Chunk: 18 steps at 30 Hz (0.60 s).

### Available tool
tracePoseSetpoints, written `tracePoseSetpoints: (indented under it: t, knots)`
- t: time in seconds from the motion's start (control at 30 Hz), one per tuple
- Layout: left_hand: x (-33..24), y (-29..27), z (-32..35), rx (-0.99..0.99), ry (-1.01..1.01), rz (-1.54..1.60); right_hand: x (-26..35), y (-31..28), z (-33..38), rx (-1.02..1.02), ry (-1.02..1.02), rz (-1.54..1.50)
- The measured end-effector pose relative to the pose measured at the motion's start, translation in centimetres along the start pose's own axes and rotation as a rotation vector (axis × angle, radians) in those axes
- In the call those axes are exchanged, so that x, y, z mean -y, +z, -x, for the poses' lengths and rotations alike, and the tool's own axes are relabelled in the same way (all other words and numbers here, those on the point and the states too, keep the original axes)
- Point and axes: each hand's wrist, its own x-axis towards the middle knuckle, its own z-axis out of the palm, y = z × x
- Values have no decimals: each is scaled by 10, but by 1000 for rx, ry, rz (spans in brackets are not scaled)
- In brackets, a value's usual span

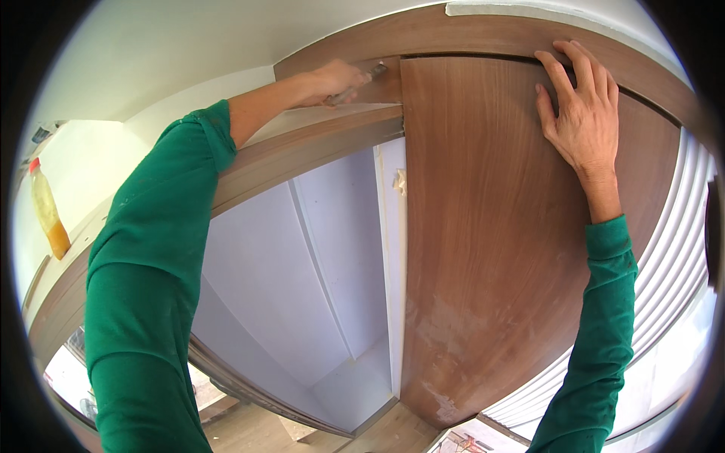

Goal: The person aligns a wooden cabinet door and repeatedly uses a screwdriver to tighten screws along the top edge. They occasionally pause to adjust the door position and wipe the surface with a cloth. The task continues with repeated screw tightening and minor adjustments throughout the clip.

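Note:
My left hand (337, 80) reaches up to the wooden strip above the open compartment, closed around a slim grey metal tool (374, 72). The tool's tip points at the strip near its right end; its exact kind is blurred. Spread fingers of my right hand (585, 109) rest against the top of a brown wood-grain door panel (483, 196), and some fingertips lie over the dark gap below the upper trim board (483, 34). Nothing shows in that hand. Pale dusty smears mark the lower part of the panel.
Left of the panel, a white-lined cabinet (294, 264) stands open behind a brown frame rail (302, 162). A bottle of yellowish liquid with a red cap (49, 211) stands on a ledge at far left. White ribbed panelling (664, 279) is at right, and wooden flooring (249, 434) shows below.

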Motion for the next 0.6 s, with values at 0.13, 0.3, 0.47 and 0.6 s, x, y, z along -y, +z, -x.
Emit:
tracePoseSetpoints:
  t: [0.13,0.3,0.47,0.6]
  knots:
    - [14,-10,-19,-37,212,-252,3,0,0,-25,-4,-43]
    - [7,-8,-18,15,186,-199,0,-1,1,-17,-3,-21]
    - [13,-11,-18,53,129,-30,1,1,2,-22,-3,-14]
    - [14,-13,-17,63,91,20,0,-1,2,-18,-4,-19]
